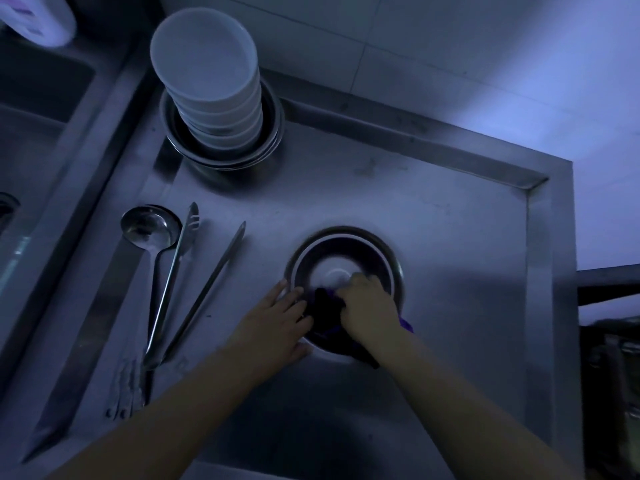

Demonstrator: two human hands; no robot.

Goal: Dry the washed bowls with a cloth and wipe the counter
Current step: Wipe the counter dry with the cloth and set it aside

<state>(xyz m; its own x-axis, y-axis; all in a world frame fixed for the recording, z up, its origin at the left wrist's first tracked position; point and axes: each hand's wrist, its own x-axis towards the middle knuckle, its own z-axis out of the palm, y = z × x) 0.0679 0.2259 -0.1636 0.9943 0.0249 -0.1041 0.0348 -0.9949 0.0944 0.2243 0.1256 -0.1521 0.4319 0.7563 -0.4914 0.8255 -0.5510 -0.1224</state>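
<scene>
The steel counter (433,216) fills most of the view, with a raised lip along its far and right edges and a sunken sink (38,109) beyond its left edge. Bare steel lies open between the far lip and the metal bowl (346,251), and again on the near side under the forearms. At the far left corner a stack of white bowls (211,81) stands inside nested metal bowls (221,147), well apart from the work. Along the left side lie a ladle (152,237), tongs (187,271) and a few thin utensils (124,389), side by side and near the left hand. The metal bowl sits on the counter right of centre, its rim blurred. The left hand (277,320) rests with fingers spread against the bowl's near-left rim, thumb on the counter. The right hand (367,306) is curled around a dark purple cloth (325,306), pressing it inside the bowl; a cloth corner trails over the near rim.
</scene>
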